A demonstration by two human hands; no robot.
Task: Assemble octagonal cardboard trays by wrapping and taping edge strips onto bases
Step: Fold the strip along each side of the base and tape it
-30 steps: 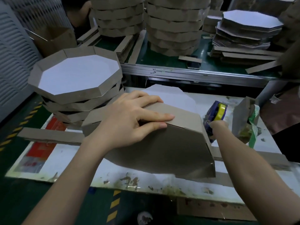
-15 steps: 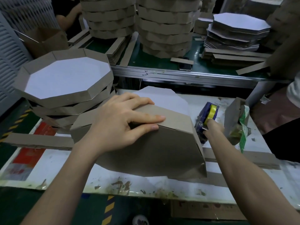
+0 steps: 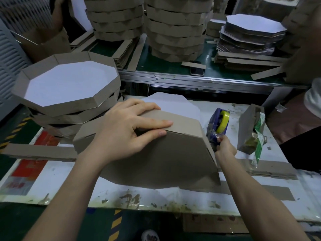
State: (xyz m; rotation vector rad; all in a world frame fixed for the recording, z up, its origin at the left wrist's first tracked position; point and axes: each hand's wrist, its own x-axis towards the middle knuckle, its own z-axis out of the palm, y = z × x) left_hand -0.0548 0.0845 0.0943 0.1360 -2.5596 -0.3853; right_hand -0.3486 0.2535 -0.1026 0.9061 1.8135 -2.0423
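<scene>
Your left hand [image 3: 121, 134] lay flat, pressing the strip [image 3: 182, 122] on the probably light, bendy tray [image 3: 165, 159] at its stiffest-looking fold, while your right hand [image 3: 225, 147] pinched tape [image 3: 215, 136] beside the tray

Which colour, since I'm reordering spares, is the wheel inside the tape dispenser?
Yellow wheel, in a blue tape dispenser; the head view shows it clearly.

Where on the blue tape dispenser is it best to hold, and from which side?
Probably hold the tape dispenser by its near lower end, coming from the near right, as the right hand does. The yellow roll fills its upper part, and the tilted tray stands close on its left.
</scene>
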